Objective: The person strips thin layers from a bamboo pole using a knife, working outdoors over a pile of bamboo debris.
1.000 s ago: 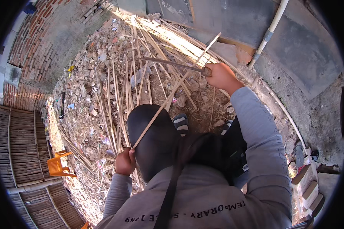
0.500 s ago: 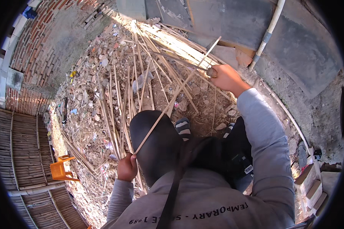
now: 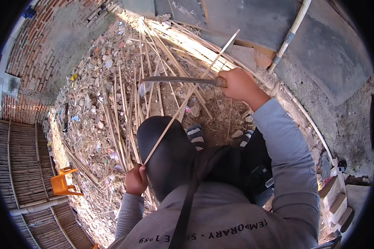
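In my left hand (image 3: 136,179), low at the left, one end of a thin bamboo strip (image 3: 164,133) is pinched between thumb and fingers. The strip slants up to the right across a black rounded surface, with its far end beyond my right hand (image 3: 240,86). That hand is closed around the short wooden handle of a machete (image 3: 174,79). Its long, dark, slightly curved blade points left and crosses the strip; whether the two touch I cannot tell.
More bamboo strips (image 3: 120,120) lie on the littered, stony ground, and a sunlit bundle (image 3: 187,39) rests by the wall. My sandalled feet (image 3: 195,135) are beneath my hands. An orange plastic chair (image 3: 63,182) stands left, beside woven bamboo panels (image 3: 23,162). A pipe (image 3: 291,35) runs along the right wall.
The machete blade has swung downward, from slanting up and left to nearly level. My right hand has shifted slightly, while my left hand keeps the strip in about the same place.
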A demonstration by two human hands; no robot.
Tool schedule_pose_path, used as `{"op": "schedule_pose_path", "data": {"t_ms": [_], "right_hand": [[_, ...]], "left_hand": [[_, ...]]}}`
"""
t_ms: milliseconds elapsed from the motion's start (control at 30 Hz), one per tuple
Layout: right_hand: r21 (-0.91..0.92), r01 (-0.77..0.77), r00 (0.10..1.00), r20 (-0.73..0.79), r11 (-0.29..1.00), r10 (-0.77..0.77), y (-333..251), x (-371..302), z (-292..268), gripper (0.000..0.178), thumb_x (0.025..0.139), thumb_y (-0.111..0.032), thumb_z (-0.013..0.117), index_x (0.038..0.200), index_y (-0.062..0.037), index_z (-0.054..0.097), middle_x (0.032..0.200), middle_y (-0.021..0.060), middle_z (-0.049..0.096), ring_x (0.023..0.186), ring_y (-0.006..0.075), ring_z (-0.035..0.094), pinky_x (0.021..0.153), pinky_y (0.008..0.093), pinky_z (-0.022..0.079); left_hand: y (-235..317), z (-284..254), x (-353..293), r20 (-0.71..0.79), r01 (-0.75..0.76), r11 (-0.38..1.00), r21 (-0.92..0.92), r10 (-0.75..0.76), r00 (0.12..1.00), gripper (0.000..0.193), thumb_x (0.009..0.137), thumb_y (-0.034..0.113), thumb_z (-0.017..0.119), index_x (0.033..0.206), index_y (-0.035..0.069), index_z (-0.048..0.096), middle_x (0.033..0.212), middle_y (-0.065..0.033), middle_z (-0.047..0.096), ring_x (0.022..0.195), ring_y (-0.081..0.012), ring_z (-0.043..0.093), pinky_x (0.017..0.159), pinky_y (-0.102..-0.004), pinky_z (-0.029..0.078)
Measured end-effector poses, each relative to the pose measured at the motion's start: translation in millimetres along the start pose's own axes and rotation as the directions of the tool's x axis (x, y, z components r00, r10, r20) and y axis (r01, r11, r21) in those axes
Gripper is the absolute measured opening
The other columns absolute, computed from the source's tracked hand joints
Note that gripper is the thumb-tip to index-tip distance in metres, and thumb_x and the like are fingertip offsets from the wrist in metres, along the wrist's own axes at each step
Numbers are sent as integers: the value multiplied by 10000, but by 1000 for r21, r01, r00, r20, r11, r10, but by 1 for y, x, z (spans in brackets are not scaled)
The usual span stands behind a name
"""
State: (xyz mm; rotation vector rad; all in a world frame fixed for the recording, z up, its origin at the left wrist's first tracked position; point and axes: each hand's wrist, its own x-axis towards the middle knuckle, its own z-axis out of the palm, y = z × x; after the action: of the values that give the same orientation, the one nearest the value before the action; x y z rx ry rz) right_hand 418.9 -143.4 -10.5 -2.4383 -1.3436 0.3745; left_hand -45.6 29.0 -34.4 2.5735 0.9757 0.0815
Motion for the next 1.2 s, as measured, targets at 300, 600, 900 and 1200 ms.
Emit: {"op": "schedule_pose_path", "data": {"t_ms": [300, 600, 900, 1200], "right_hand": [[58, 8, 989, -149, 998, 1, 34, -3, 18, 298, 763, -156, 659, 1042, -64, 706, 886, 223, 707, 861, 420, 685, 794, 504, 535], [208, 10, 974, -223, 978, 37, 35, 1, 33, 344, 740, -186, 703, 1049, -35, 704, 824, 226, 687, 801, 428, 669, 749, 503, 527], [171, -133, 959, -227, 976, 171, 53, 3, 6, 407, 756, -171, 672, 1135, -27, 696, 994, 232, 719, 938, 423, 685, 833, 492, 552], [319, -324, 907, -162, 891, 388, 66, 15, 15, 238, 781, -134, 641, 1000, -84, 717, 984, 199, 729, 959, 392, 691, 823, 462, 541]], "left_hand": [[11, -18, 10, 16, -34, 994, 103, 33, 999, 390, 1062, 311, 465, 801, 39, 565, 642, -243, 585, 617, -482, 594, 543, -553, 436], [13, -15, 15, 15, -47, 999, 18, 47, 999, 413, 1070, 310, 443, 805, 25, 581, 642, -252, 573, 625, -491, 587, 550, -542, 429], [5, -13, 18, 62, -39, 998, -41, 41, 997, 427, 1076, 323, 428, 811, 24, 578, 644, -254, 573, 646, -502, 588, 562, -547, 430], [5, -16, 24, 62, -70, 997, -15, 71, 996, 428, 1074, 310, 434, 792, 20, 573, 623, -241, 563, 609, -487, 575, 547, -532, 426]]}}
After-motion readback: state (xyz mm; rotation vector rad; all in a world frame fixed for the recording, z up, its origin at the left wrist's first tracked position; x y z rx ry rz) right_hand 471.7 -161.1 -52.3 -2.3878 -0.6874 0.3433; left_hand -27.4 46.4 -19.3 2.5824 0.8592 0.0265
